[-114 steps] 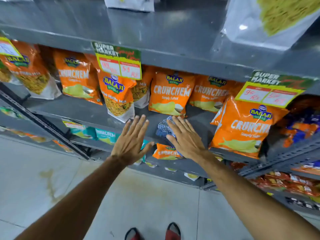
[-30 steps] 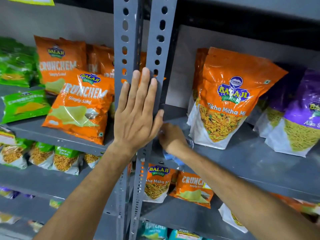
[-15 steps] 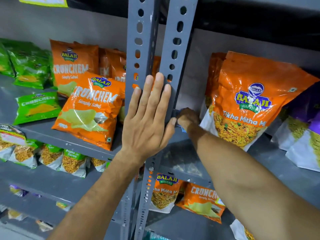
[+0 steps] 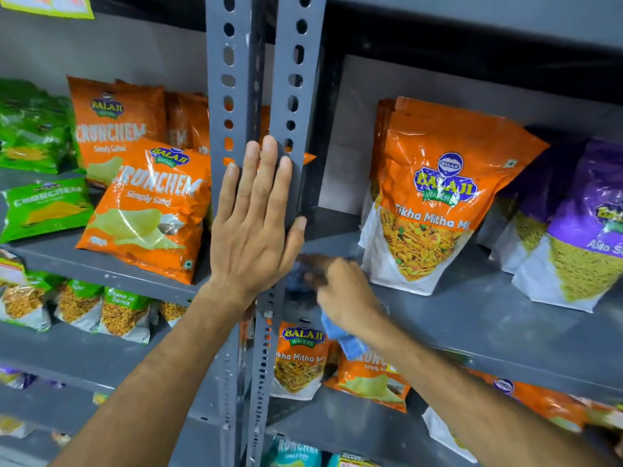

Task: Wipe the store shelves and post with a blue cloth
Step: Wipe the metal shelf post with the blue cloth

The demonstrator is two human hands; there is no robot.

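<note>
Two grey perforated metal posts (image 4: 296,79) rise side by side in the middle of the view. My left hand (image 4: 254,227) lies flat against them, fingers spread and pointing up, holding nothing. Just to its right, my right hand (image 4: 344,294) is closed on a blue cloth (image 4: 347,338) and presses it on the grey shelf (image 4: 472,332) next to the post's base. Part of the cloth hangs below my palm over the shelf's front edge. The fingers are blurred.
An orange Tikha Mitha Mix pouch (image 4: 438,203) stands close to my right hand, with purple pouches (image 4: 586,230) further right. Orange Crunchem bags (image 4: 151,210) and green bags (image 4: 43,207) fill the left shelf. More snack bags lie on the lower shelves (image 4: 337,426).
My right hand with the cloth has come down and forward from the back corner beside the post to the shelf's front edge. My left hand stays flat on the posts.
</note>
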